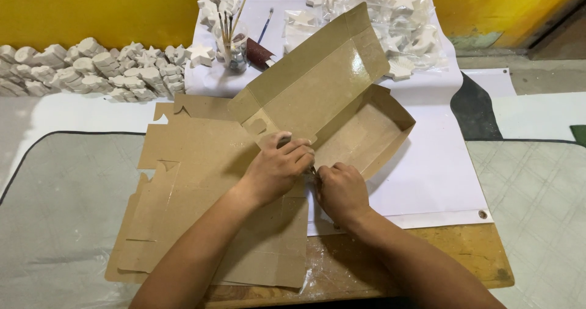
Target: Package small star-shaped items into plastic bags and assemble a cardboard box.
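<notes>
Both hands' grip on brown carton point(342, 111)

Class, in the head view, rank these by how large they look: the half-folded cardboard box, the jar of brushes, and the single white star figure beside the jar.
1. half-folded cardboard box, by far the largest.
2. jar of brushes.
3. white star figure, the smallest, though close to the jar.

Colours only, landmark = brown cardboard box point(342, 111), glossy kraft inside. Flat cardboard sheets point(183, 187) left of box: same brown. White sheet point(439, 175) under box, dark patch on it right of box. Plaster figures point(91, 68) far left of box: off-white. Wall point(91, 7) behind box: yellow. Grey mat point(55, 223) left of box, black edging. Wooden board point(470, 248) below box: tan.
</notes>
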